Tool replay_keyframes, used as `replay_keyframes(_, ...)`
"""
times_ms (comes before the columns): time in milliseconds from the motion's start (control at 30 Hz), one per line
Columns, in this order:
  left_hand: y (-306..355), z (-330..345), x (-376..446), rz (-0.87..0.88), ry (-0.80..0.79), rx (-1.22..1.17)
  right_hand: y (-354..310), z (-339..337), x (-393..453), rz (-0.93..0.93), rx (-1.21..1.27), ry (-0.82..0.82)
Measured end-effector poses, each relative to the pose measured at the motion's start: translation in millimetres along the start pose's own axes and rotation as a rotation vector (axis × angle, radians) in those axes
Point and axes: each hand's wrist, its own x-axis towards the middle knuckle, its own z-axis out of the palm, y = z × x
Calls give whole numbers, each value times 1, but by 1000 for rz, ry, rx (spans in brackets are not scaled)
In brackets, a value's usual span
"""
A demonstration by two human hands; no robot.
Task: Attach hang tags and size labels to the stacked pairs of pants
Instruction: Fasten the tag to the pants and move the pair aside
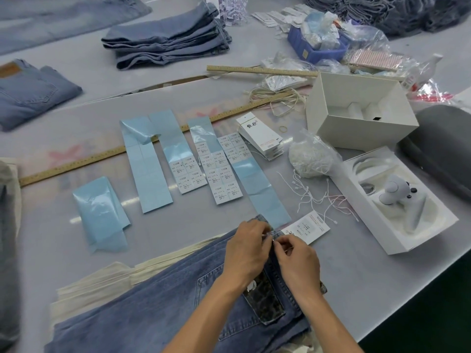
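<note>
Hidden/unclear: belt loop and string under the fingers, mostly covered; print on tag too small to read; jeans cut off at bottom edge.

Jeans (158,309): blue denim, lower centre, top of a stack w/ cream cloth beneath; dark patterned patch near waistband, between the wrists.

L hand (244,248): lower centre, on waistband, fingers curled, pinching the denim edge.

R hand (298,261): just beside L, fingertips pressed together, pinching thin string at waistband.

Hang tag (309,226): white, printed, flat on table just above R hand, touching waistband end.

Label sheets (219,169): blue backing strips, centre frame, white size labels partly peeled.

Tag stack (260,135): white, upper centre-right.

Loose strings (318,197): right of sheets.

White box (356,110): upper right, open.

Rulers (76,161): wooden, across table.
</note>
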Motion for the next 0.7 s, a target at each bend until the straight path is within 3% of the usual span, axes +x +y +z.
replay_keyframes(100,2,0,8,13,-61,91,3,-1,2,27,11,8)
replay_keyframes(333,-3,4,6,109,18,104,6,0,-2,-47,-69,8)
replay_keyframes(433,-7,5,8,137,-13,158,9,0,-2,5,-23,45)
replay_keyframes(567,-4,6,2,269,80,278,12,2,-5,9,-26,51)
replay_keyframes(633,-5,10,-1,244,129,197,11,4,-6,-39,-31,57)
replay_keyframes(700,-6,8,-1,101,78,-51,10,5,-7,-76,7,67)
